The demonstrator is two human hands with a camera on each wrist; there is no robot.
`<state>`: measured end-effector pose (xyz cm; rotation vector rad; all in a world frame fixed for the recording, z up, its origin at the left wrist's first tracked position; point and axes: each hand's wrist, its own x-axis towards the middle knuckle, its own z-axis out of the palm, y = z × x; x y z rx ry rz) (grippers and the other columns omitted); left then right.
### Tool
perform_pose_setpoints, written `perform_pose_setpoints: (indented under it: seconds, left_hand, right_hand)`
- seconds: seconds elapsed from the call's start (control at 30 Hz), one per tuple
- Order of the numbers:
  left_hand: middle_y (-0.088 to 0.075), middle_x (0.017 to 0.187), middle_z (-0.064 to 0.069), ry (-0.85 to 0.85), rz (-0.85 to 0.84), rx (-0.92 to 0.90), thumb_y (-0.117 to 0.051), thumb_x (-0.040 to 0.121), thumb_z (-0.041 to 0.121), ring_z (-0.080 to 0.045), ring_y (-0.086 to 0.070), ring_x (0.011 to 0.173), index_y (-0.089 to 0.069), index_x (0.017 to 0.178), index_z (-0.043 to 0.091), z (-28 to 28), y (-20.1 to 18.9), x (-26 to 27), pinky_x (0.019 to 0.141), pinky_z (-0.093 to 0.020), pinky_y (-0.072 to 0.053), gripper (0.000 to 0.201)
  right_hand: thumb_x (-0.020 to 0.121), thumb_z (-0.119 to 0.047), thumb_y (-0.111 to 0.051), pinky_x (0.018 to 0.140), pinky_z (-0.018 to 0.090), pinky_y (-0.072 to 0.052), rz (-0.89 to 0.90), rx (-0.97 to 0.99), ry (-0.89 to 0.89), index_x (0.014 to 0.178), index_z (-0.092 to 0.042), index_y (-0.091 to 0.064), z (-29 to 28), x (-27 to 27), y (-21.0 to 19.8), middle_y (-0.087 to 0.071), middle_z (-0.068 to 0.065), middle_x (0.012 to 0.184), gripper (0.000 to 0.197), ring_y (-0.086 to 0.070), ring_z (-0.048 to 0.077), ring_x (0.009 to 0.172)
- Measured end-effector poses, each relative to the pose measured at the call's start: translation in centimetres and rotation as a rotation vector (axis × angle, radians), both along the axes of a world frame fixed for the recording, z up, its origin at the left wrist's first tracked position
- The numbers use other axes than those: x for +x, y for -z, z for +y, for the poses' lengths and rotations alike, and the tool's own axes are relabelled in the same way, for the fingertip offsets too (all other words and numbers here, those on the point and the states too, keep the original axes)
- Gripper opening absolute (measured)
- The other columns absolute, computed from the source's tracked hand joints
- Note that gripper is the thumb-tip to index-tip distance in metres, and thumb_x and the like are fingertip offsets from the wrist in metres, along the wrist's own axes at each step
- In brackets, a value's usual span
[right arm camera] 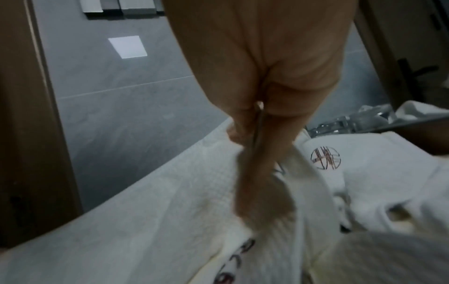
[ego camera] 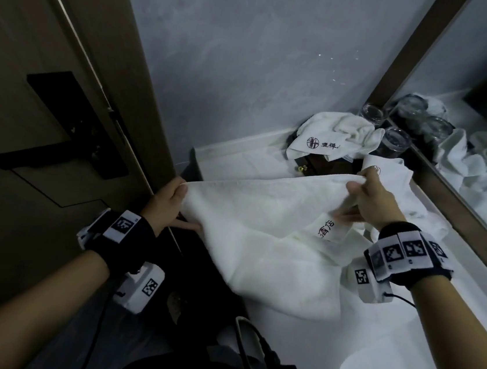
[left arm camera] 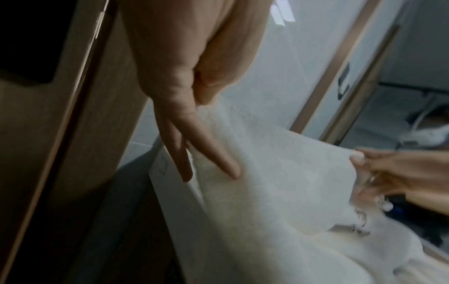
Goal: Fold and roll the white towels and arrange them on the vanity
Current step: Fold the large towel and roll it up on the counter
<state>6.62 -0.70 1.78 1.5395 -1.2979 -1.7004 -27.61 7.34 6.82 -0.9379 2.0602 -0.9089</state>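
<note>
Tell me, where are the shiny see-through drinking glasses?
In the head view, the clear drinking glasses stand at the far right corner of the white vanity top, against the mirror, beside a crumpled white towel with a red logo.

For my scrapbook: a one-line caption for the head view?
Both hands stretch a white towel above the vanity.

This looks like a hotel bathroom: a white vanity counter (ego camera: 465, 303) runs along a wood-framed mirror (ego camera: 482, 126) beneath grey tiled walls (ego camera: 251, 48). White towels bearing a printed logo (ego camera: 329, 136) and upturned drinking glasses (ego camera: 396, 141) sit in the corner, beside a wooden door (ego camera: 33, 99).
</note>
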Motion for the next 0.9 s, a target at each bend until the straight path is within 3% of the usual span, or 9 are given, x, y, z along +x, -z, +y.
perform_pose_setpoints:
  seconds: [0.1, 0.2, 0.3, 0.4, 0.47, 0.53, 0.6, 0.73, 0.9]
  left_hand:
    - [-0.049, 0.109, -0.007, -0.073, 0.152, 0.058, -0.029, 0.101, 0.028, -0.029, -0.053, 0.100, -0.049, 0.090, 0.015, 0.4, -0.1, -0.9, 0.059, -0.045, -0.059, 0.026]
    - [-0.045, 0.121, -0.009, -0.145, 0.236, 0.080, -0.029, 0.101, 0.026, -0.029, -0.049, 0.108, -0.047, 0.096, 0.013, -0.2, -0.6, -1.9, 0.062, -0.051, -0.058, 0.022]
    - [-0.038, 0.130, -0.010, -0.198, 0.219, -0.009, -0.031, 0.101, 0.026, -0.032, -0.042, 0.115, -0.043, 0.108, 0.017, -2.0, -2.7, -2.9, 0.065, -0.049, -0.058, 0.017]
    - [-0.045, 0.112, -0.012, -0.219, 0.068, -0.266, -0.031, 0.101, 0.025, -0.025, -0.047, 0.098, -0.044, 0.100, 0.019, -5.0, -6.6, -3.2, 0.058, -0.035, -0.056, 0.014]
    - [-0.046, 0.092, -0.013, -0.235, -0.025, -0.484, -0.032, 0.101, 0.023, -0.023, -0.047, 0.084, -0.044, 0.085, 0.023, -6.7, -9.8, -2.8, 0.062, -0.039, -0.049, 0.020]
    - [-0.045, 0.080, -0.004, -0.289, 0.003, -0.646, -0.033, 0.100, 0.024, -0.022, -0.048, 0.071, -0.045, 0.086, 0.023, -7.5, -12.8, -2.1, 0.058, -0.034, -0.045, 0.019]
    - [-0.046, 0.080, 0.002, -0.311, 0.068, -0.793, -0.033, 0.100, 0.027, -0.014, -0.048, 0.061, -0.047, 0.103, 0.018, -7.4, -15.2, -1.1, 0.047, -0.027, -0.045, 0.018]
    - [-0.047, 0.085, -0.014, -0.099, -0.071, -1.086, -0.032, 0.101, 0.026, -0.026, -0.049, 0.072, -0.044, 0.088, 0.029, -5.5, -16.9, 0.6, 0.064, -0.044, -0.042, 0.018]
    - [-0.047, 0.075, -0.004, 0.062, -0.041, -0.750, -0.037, 0.099, 0.012, -0.005, -0.052, 0.039, -0.048, 0.085, 0.016, -1.3, -11.3, 0.6, 0.034, -0.019, -0.046, 0.019]
  right_hand:
    - [0.097, -0.012, -0.044, 0.065, 0.051, -0.058, -0.106, 0.054, -0.073, 0.101, -0.026, -0.028, -0.3, 0.6, 0.8, -0.058, 0.019, 0.083, 0.022, -0.067, 0.034, 0.067]
    - [0.088, -0.004, -0.059, 0.063, 0.039, -0.058, -0.016, 0.066, -0.041, 0.110, -0.017, -0.030, -1.1, 1.0, 1.3, -0.058, 0.018, 0.094, 0.039, -0.066, 0.025, 0.065]
    - [0.087, -0.010, -0.063, 0.075, 0.040, -0.052, -0.016, -0.105, 0.038, 0.114, -0.001, -0.052, -2.6, 1.6, 0.2, -0.063, 0.016, 0.104, 0.031, -0.063, 0.025, 0.081]
    - [0.088, 0.002, -0.053, 0.066, 0.025, -0.049, -0.143, -0.474, 0.021, 0.094, -0.003, -0.061, -4.2, 2.4, -3.2, -0.060, 0.005, 0.084, 0.011, -0.058, 0.012, 0.072]
    - [0.085, 0.010, -0.049, 0.065, 0.018, -0.046, -0.210, -0.715, 0.034, 0.083, -0.013, -0.055, -5.3, 2.3, -5.7, -0.054, 0.000, 0.078, 0.024, -0.055, 0.009, 0.071]
    - [0.083, 0.012, -0.045, 0.076, 0.023, -0.048, -0.310, -0.884, 0.055, 0.087, -0.014, -0.054, -6.1, 1.5, -7.8, -0.058, -0.001, 0.083, 0.027, -0.057, 0.010, 0.079]
    - [0.084, 0.011, -0.044, 0.086, 0.029, -0.050, -0.360, -0.995, 0.050, 0.096, -0.008, -0.056, -6.4, 0.6, -9.2, -0.064, 0.000, 0.090, 0.026, -0.061, 0.013, 0.090]
    - [0.085, 0.008, -0.042, 0.089, 0.031, -0.050, -0.443, -1.077, 0.061, 0.101, -0.007, -0.056, -5.7, -0.3, -9.4, -0.063, 0.005, 0.096, 0.026, -0.062, 0.016, 0.093]
    - [0.098, -0.013, -0.044, 0.073, 0.029, -0.048, -0.195, -0.821, 0.166, 0.086, -0.018, -0.054, -1.6, -1.0, -5.1, -0.059, 0.000, 0.078, 0.016, -0.056, 0.013, 0.073]
